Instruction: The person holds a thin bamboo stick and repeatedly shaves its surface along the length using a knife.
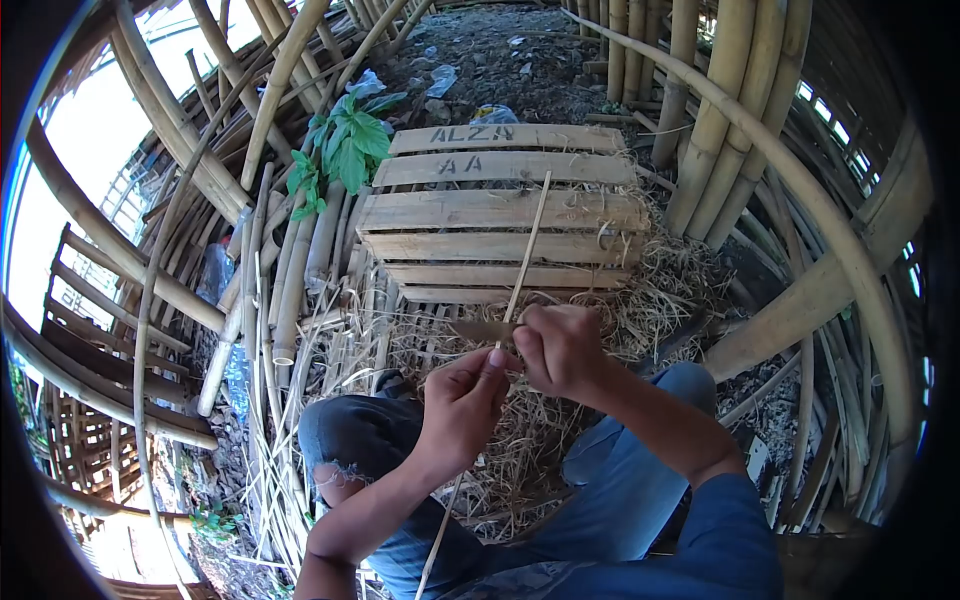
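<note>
A long, thin bamboo strip (527, 254) runs from above the wooden crate down past my lap. My left hand (464, 402) pinches it near the middle, thumb pressed along it. Just above and to the right, my right hand (560, 348) is wrapped around a knife whose blade (482, 329) points left and lies across the strip. The knife's handle is hidden inside my fingers. Both hands are close together over my knees, in front of the slatted wooden crate (505, 209), which has dark letters stencilled on it.
Curly bamboo shavings (520, 470) cover the ground around the crate and between my legs. Thick bamboo poles (745, 110) stand at the right, and more poles lean at the left. A green leafy plant (350, 150) grows beside the crate. Thin strips lie at lower left.
</note>
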Motion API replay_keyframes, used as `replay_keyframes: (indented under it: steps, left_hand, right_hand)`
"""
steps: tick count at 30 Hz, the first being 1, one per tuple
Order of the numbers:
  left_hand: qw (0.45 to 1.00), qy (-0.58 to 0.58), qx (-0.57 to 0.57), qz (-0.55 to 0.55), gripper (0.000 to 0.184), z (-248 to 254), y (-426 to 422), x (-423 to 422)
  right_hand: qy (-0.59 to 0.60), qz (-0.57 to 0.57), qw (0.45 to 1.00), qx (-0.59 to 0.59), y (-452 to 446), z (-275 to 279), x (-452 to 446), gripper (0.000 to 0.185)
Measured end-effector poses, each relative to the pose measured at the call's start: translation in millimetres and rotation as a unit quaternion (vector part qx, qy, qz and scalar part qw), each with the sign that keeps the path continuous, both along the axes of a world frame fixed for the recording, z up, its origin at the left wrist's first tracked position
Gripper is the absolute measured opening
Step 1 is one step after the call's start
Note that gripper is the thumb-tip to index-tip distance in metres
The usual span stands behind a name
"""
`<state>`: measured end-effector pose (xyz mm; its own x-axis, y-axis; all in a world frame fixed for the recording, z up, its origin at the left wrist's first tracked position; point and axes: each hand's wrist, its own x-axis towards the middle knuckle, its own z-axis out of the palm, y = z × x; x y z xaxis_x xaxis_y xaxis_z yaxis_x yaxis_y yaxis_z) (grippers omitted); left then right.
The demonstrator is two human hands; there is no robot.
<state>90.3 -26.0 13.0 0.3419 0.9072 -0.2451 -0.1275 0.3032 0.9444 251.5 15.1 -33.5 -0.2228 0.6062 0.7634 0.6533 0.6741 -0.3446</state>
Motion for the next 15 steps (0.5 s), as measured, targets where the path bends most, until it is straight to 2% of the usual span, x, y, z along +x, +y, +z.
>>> replay_keyframes:
  steps: [5, 8, 10, 11, 13, 15]
  left_hand:
    - [1.000, 0.011, 0.023, 0.010, 0.026, -6, -4, -2]
    - [0.999, 0.035, 0.022, 0.016, 0.026, -3, -8, -5]
    - [0.999, 0.033, 0.021, 0.007, 0.027, -4, -8, -6]
    - [0.999, 0.031, 0.023, 0.008, 0.027, -4, -10, -6]
    - [0.999, 0.042, 0.015, 0.003, 0.027, -2, -18, -11]
    - [0.999, 0.030, -0.011, -0.007, 0.027, -3, -22, -15]
  right_hand:
    - [-0.023, 0.010, 1.000, 0.008, 4, 1, 7, 0.027]
    - [0.006, -0.028, 1.000, -0.003, 10, -1, 12, 0.026]
    - [-0.025, -0.032, 0.996, 0.078, 17, -3, 18, 0.028]
    - [-0.027, -0.031, 0.996, 0.079, 22, -2, 25, 0.028]
    - [0.022, -0.156, 0.984, -0.077, 31, -1, 40, 0.033]
    - [0.005, -0.187, 0.982, -0.034, 38, 1, 55, 0.035]
